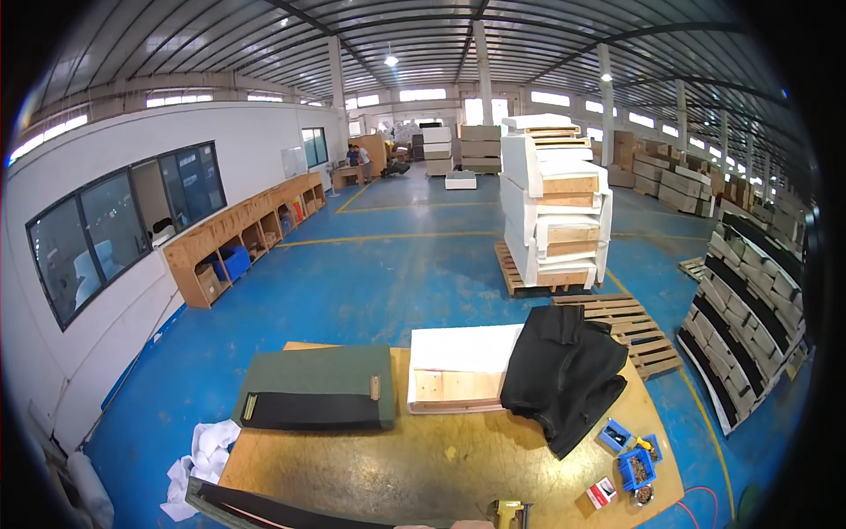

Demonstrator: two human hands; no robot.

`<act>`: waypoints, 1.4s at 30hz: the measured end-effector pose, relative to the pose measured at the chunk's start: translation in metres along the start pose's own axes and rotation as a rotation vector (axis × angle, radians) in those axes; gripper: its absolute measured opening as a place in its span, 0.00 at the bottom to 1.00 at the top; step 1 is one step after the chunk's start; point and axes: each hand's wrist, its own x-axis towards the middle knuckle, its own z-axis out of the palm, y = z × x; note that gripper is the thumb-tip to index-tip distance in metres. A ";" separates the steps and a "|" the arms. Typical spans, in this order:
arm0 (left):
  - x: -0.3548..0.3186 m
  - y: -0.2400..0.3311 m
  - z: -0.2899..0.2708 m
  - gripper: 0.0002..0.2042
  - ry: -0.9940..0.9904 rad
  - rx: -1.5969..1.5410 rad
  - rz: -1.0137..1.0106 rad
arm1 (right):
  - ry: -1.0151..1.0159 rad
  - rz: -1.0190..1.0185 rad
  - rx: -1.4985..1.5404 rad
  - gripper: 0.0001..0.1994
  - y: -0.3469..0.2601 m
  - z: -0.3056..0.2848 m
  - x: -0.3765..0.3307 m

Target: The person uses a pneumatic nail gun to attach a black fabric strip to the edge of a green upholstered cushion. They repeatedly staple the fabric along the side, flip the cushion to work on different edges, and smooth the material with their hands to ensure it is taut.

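Note:
A sliver of my hands (465, 525) shows at the bottom edge; the fingers are cut off, and which hand it is I cannot tell. Beside it, a yellow-and-black staple gun (509, 512) stands at the table's near edge. A long dark green and black upholstered piece (264, 504) slants along the near left edge, partly out of the picture. Farther back on the wooden table (370, 458) lies a green padded block (322, 375) with a black front strip. To its right, a white-padded wooden frame (463, 357) touches a heap of black fabric (564, 370).
Blue bins (634, 467) of small hardware and a red-and-white box (602, 493) sit at the table's right. White wrapping (207, 450) bunches at the left. Beyond stand a stack of padded frames (555, 207), a pallet (630, 331) and upholstered panels (745, 309). Two people are far off.

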 end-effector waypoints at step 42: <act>0.043 -0.026 0.031 0.26 -1.048 0.156 0.513 | 0.159 0.333 0.595 0.14 0.032 -0.033 -0.076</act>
